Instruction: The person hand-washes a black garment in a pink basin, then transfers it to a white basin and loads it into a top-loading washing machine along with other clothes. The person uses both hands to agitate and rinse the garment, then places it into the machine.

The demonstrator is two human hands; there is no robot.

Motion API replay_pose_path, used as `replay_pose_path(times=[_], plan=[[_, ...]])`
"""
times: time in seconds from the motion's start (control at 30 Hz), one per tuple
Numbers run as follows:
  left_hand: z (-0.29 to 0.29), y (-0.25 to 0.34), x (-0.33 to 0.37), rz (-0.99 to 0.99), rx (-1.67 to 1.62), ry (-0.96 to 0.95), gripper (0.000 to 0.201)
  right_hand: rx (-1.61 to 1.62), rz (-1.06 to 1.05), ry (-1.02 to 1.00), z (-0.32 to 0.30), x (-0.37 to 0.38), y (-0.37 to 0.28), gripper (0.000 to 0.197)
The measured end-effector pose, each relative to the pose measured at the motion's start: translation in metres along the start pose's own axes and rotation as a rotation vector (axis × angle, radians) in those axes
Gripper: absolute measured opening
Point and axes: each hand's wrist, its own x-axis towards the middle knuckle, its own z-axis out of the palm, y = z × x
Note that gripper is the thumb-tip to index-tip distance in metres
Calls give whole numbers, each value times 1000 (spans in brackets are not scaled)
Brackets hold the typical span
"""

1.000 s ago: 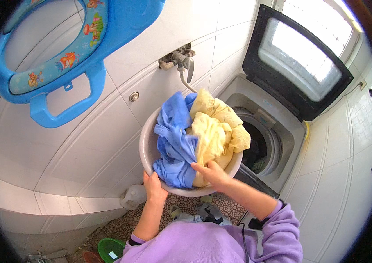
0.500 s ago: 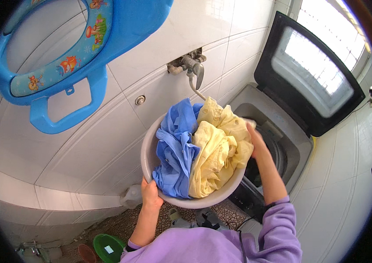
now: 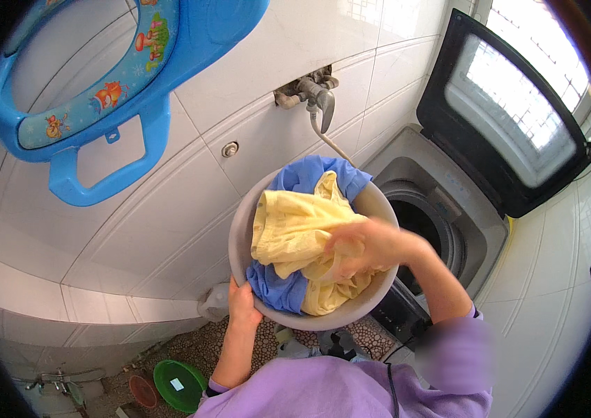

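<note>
A pale round basin (image 3: 323, 322) in front of me holds a yellow garment (image 3: 292, 226) and a blue garment (image 3: 283, 290). At the basin's near left, my left hand (image 3: 243, 306) grips the rim. My right hand (image 3: 371, 247), somewhat blurred, is over the basin with its fingers closed into the yellow cloth. That cloth lies bunched across the blue one, which shows at the far edge and the near left. Folds of yellow hide part of my right fingers.
Right of the basin stands a top-loading washing machine (image 3: 473, 230), its dark-framed lid (image 3: 511, 125) raised. A wall tap (image 3: 316, 97) with a hose is beyond the basin. A blue child's toilet seat (image 3: 149, 132) hangs upper left. A green basin (image 3: 178, 391) sits on the patterned floor.
My right hand has moved from the basin's right rim inward to the left. The yellow garment has shifted left over the blue one. My left hand stays on the rim.
</note>
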Motion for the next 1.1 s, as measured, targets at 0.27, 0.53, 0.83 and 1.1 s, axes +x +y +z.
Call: replay_pose_path(times=[0.27,0.53,0.83,1.1], plan=[[-5,-5,5,56,53,7,52,560,656,663,-31,54,135,56],[-6,-3,5,19,23,1,54,-397,-302,343,-11,17,33,18],[-2,-3,5,23,67,14,50,-670,-67,201,47,44,34,82],[-28,-10,6,52,168,52,51,504,126,-112,20,61,80,62]])
